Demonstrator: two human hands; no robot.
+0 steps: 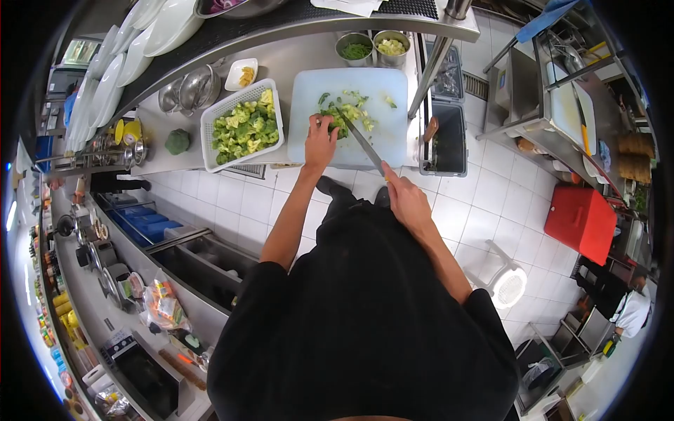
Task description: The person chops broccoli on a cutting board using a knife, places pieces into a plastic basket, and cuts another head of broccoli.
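My right hand [408, 198] is closed round the handle of a kitchen knife [364, 145], whose long blade points up and left across a pale blue-white cutting board [307, 88]. The tip lies among chopped green pieces. My left hand [320, 142] has its fingers curled down on broccoli [338, 127] at the board's left, close beside the blade. Cut bits [354, 105] are scattered over the middle of the board. To the left, a white plastic basket [206, 144] holds many broccoli florets [246, 128]. A whole broccoli head [177, 142] sits on the steel counter beyond the basket.
Behind the board stand a metal container of chopped greens [356, 52] and one of pale pieces [391, 47]. A small white dish [241, 74] is behind the basket. A steel post [431, 74] rises right of the board, by a dark bin [445, 140].
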